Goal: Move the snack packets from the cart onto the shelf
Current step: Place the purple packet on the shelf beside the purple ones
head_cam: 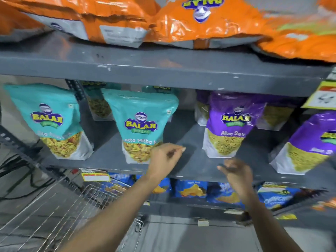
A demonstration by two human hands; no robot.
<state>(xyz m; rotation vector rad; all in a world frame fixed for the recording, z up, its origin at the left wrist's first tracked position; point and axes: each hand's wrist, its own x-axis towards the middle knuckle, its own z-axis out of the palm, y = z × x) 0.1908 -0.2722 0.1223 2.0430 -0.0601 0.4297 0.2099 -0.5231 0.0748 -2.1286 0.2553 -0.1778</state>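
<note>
Hands empty: left hand (166,154) loosely curled beside teal packet (141,127), right hand (236,172) half-open, nothing gripped. Next packet likely to be fetched from cart (60,206).

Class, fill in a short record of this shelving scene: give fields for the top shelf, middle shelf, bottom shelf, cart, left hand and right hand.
top shelf: orange packets lying flat
middle shelf: teal packets left, purple packets right, upright
bottom shelf: blue packets
cart: wire cart at lower left, contents not visible
left hand: empty, beside a teal packet
right hand: empty, at the middle shelf's edge
</note>
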